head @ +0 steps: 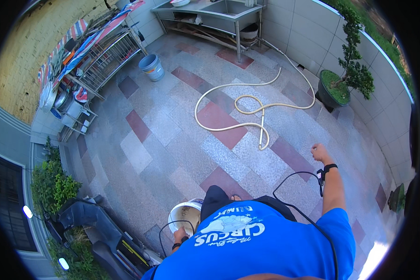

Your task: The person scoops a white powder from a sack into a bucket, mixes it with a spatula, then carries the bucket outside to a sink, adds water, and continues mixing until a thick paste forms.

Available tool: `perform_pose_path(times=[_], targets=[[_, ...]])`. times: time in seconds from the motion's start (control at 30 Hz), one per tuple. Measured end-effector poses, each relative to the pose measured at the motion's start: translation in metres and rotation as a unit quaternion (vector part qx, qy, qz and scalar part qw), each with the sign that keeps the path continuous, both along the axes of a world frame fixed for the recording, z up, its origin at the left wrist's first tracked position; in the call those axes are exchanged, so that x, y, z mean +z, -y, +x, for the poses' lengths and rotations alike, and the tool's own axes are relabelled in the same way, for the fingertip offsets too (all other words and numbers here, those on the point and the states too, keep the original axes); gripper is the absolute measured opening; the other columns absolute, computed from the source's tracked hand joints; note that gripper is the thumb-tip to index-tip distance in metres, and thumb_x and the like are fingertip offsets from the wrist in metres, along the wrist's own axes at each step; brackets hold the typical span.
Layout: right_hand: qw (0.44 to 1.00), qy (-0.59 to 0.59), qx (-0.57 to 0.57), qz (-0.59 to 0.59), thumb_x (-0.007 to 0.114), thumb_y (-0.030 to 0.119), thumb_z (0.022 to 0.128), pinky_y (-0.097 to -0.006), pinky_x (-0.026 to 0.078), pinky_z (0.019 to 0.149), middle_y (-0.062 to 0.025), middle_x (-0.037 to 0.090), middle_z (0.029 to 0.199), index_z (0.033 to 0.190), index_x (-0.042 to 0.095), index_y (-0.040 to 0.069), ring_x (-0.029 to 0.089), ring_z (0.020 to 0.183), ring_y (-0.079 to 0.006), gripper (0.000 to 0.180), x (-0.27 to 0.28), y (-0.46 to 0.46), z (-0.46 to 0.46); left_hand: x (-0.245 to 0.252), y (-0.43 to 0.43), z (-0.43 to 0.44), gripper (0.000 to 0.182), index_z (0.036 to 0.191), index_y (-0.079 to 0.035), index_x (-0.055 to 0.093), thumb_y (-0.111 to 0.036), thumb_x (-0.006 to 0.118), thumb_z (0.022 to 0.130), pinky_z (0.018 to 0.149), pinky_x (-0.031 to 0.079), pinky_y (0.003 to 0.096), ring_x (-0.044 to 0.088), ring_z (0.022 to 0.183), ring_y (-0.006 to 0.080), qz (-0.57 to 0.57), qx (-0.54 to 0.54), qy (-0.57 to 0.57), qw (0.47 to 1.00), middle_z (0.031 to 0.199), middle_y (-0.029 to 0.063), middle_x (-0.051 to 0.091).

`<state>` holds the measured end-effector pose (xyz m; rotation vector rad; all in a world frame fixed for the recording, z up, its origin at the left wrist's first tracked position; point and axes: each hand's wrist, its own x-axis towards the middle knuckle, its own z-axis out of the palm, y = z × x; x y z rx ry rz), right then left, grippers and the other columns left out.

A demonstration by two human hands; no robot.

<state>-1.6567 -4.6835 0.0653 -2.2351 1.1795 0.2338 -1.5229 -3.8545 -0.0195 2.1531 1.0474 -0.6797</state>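
Observation:
A white plastic bucket (177, 212) is beside my left leg, tilted so that its mouth faces up towards me. There is some brownish residue on its inner wall. My left hand (179, 235) is curled at the near side of the bucket, gripping it by the rim or handle; the exact hold is hidden. Out to the right, my right hand (320, 153) hangs over the paved floor (297, 196) with its fingers curled and nothing visible in them. Each wrist carries a dark band with a black cable running from it.
A cream hose (224, 128) lies looped across the floor ahead. Beyond it are a blue bucket (152, 68), a metal sink (227, 10) and a loaded metal rack (105, 56). A potted tree (332, 89) stands by the right wall, a scooter (105, 227) close on the left.

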Motion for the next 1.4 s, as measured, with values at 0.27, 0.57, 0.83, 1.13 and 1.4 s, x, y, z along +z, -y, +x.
perform_pose_path(times=[0.27, 0.57, 0.83, 1.13, 1.4], targets=[[0.994, 0.075, 0.003, -0.076, 0.069, 0.021, 0.087, -0.0473, 0.056, 0.092, -0.0272, 0.073, 0.105, 0.104, 0.076, 0.001, 0.070, 0.103, -0.0433, 0.027, 0.034, 0.093, 0.243, -0.026, 0.095, 0.251, 0.058, 0.124, 0.016, 0.061, -0.030, 0.067, 0.091, 0.076, 0.060, 0.0492, 0.074, 0.092, 0.0423, -0.068, 0.045, -0.026, 0.996, 0.110, 0.0292, 0.072], [0.987, 0.011, -0.152, 0.050, 0.065, 0.012, 0.090, -0.0379, 0.056, 0.053, -0.0158, 0.069, 0.067, 0.099, 0.074, -0.005, 0.068, 0.055, -0.0233, 0.021, 0.025, 0.136, 0.332, -0.038, 0.184, 0.506, 0.063, 0.126, 0.015, 0.063, -0.035, 0.069, 0.087, 0.075, 0.057, 0.0434, 0.072, 0.093, 0.0376, -0.081, 0.012, -0.025, 0.996, 0.113, 0.0254, 0.072], [0.969, -0.021, -0.218, 0.118, 0.064, 0.009, 0.090, -0.0380, 0.056, 0.050, -0.0171, 0.070, 0.070, 0.101, 0.071, -0.007, 0.069, 0.056, -0.0246, 0.021, -0.026, 0.212, 0.430, -0.016, 0.305, 0.724, 0.027, 0.091, -0.007, 0.053, -0.030, 0.066, 0.096, 0.041, 0.036, 0.0346, 0.038, 0.043, 0.0153, -0.238, 0.162, 0.024, 0.957, 0.060, 0.0009, 0.040], [0.952, -0.027, -0.253, 0.170, 0.063, 0.007, 0.089, -0.0400, 0.057, 0.049, -0.0184, 0.070, 0.068, 0.094, 0.072, -0.008, 0.070, 0.053, -0.0281, 0.018, -0.054, 0.366, 0.596, 0.144, 0.520, 0.993, 0.039, 0.094, -0.005, 0.051, -0.040, 0.068, 0.097, 0.045, 0.037, 0.0324, 0.036, 0.044, 0.0125, -0.271, 0.124, 0.154, 0.942, 0.062, -0.0017, 0.040], [0.983, 0.109, -0.147, -0.032, 0.067, 0.014, 0.091, -0.0392, 0.057, 0.061, -0.0179, 0.070, 0.068, 0.100, 0.072, -0.008, 0.071, 0.061, -0.0251, 0.024, 0.012, 0.524, 0.793, 0.284, 0.691, 1.202, 0.051, 0.093, -0.009, 0.051, -0.056, 0.072, 0.091, 0.052, 0.037, 0.0305, 0.034, 0.043, 0.0079, -0.408, 0.077, 0.233, 0.879, 0.058, -0.0075, 0.040]])
